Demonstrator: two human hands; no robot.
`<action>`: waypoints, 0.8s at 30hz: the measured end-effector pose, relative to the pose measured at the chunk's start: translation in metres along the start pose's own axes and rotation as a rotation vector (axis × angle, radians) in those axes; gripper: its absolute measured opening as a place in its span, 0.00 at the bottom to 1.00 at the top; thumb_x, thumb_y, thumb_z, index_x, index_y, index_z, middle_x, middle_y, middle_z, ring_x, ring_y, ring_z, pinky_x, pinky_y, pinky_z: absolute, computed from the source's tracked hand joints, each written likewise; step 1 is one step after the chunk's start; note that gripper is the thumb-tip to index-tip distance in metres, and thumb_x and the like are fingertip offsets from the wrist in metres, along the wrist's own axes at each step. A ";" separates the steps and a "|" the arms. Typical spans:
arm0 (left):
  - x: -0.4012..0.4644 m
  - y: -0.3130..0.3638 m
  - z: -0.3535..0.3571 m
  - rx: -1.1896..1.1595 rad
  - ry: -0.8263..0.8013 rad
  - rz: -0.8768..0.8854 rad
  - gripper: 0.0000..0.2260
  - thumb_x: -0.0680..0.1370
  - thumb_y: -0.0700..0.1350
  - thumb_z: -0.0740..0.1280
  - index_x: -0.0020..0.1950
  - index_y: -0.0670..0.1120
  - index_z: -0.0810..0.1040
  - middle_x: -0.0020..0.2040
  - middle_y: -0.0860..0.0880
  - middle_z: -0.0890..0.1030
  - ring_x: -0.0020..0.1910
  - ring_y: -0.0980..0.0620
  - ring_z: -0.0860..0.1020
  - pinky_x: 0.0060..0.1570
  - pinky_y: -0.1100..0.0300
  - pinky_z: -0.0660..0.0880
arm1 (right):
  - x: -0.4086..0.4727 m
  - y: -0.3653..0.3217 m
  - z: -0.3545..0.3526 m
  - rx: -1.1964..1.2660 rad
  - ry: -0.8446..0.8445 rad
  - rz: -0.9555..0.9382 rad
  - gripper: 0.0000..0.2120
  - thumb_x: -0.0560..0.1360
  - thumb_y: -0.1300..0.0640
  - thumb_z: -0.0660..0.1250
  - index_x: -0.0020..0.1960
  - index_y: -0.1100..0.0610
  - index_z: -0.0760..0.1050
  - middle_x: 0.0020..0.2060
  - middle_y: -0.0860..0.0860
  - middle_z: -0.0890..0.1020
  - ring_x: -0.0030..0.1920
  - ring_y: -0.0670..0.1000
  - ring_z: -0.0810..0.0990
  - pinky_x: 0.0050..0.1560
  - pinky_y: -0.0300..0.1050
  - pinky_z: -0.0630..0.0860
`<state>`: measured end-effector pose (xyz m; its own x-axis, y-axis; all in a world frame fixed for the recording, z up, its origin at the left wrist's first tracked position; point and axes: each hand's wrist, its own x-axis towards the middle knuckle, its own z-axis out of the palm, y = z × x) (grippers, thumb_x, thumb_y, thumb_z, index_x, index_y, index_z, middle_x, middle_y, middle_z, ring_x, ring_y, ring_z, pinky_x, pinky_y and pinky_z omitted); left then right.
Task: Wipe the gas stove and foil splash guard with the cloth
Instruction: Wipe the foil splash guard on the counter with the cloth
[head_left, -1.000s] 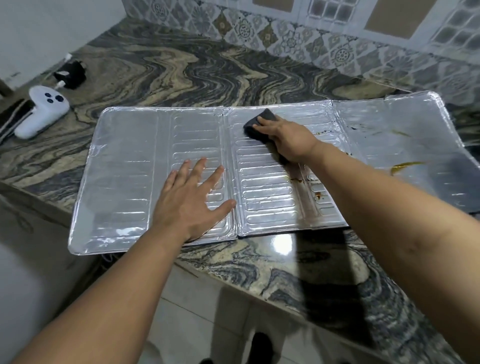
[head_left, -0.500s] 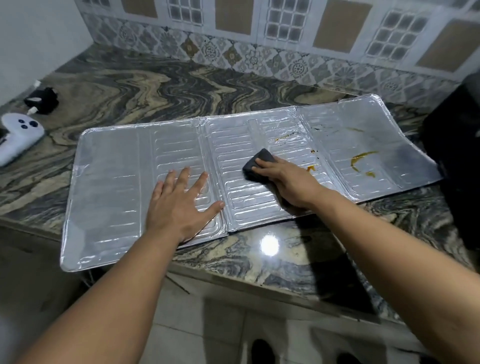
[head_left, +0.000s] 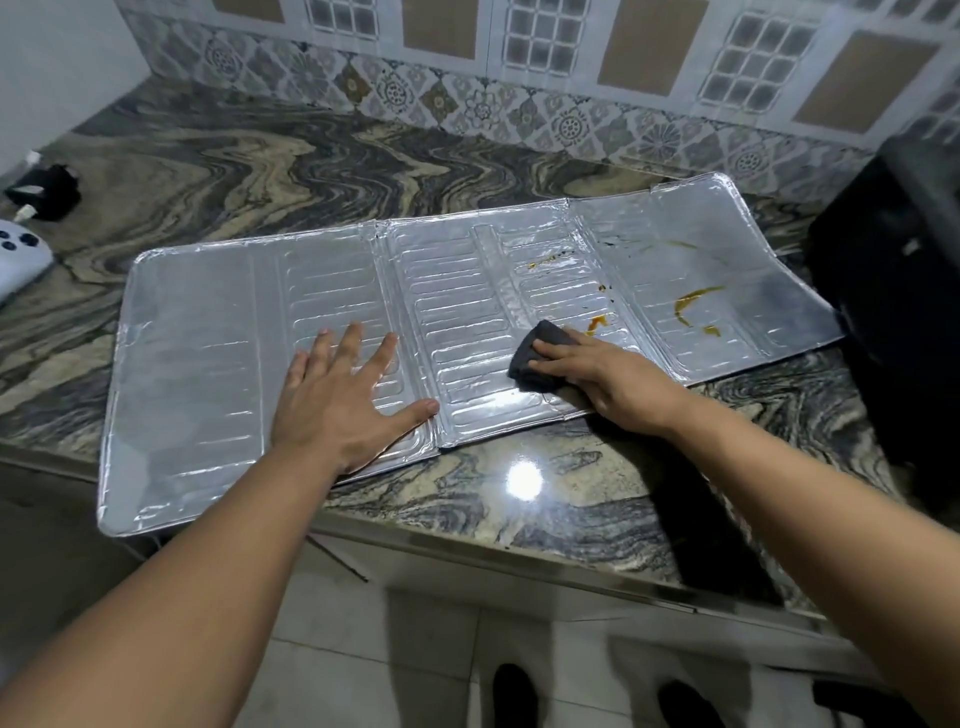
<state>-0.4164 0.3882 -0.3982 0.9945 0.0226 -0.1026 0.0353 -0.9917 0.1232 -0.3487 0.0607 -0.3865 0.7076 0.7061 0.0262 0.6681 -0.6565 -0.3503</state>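
Observation:
The silver foil splash guard lies flat and unfolded on the marbled counter, its left end overhanging the front edge. My left hand presses flat on its middle-left panel, fingers spread. My right hand holds a dark grey cloth pressed on the middle panel near the front edge. Orange-brown stains mark the right panel, and smaller ones sit just beyond the cloth. The black gas stove stands at the right edge, only partly seen.
A white controller and a small black object lie at the far left of the counter. A patterned tile wall runs behind. Below the counter edge are floor tiles and my dark shoes.
My right hand has drawn the cloth from the far side of the middle panel toward the front edge. My left hand stays flat on the foil. The view has shifted right.

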 end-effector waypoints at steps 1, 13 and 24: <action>0.000 0.000 0.000 0.002 -0.002 0.004 0.46 0.63 0.83 0.39 0.78 0.65 0.41 0.81 0.52 0.41 0.79 0.47 0.40 0.77 0.46 0.41 | 0.002 0.004 -0.002 -0.006 -0.003 0.007 0.21 0.78 0.52 0.59 0.70 0.53 0.72 0.72 0.50 0.69 0.75 0.53 0.58 0.75 0.48 0.58; 0.001 -0.001 0.001 0.013 0.018 0.018 0.43 0.65 0.82 0.39 0.76 0.68 0.39 0.80 0.53 0.40 0.79 0.47 0.37 0.77 0.46 0.40 | 0.063 0.064 -0.020 -0.165 -0.067 0.110 0.25 0.81 0.60 0.55 0.77 0.50 0.60 0.77 0.51 0.59 0.76 0.65 0.55 0.74 0.59 0.59; -0.001 0.003 -0.004 -0.014 0.018 -0.006 0.40 0.65 0.82 0.41 0.75 0.71 0.39 0.79 0.55 0.36 0.78 0.50 0.34 0.77 0.46 0.40 | 0.136 0.100 -0.033 -0.241 -0.075 0.305 0.29 0.82 0.42 0.50 0.79 0.49 0.48 0.79 0.50 0.50 0.78 0.63 0.47 0.74 0.65 0.48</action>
<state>-0.4169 0.3855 -0.3941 0.9959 0.0314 -0.0853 0.0428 -0.9898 0.1360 -0.1781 0.0826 -0.3865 0.8689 0.4810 -0.1168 0.4714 -0.8761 -0.1013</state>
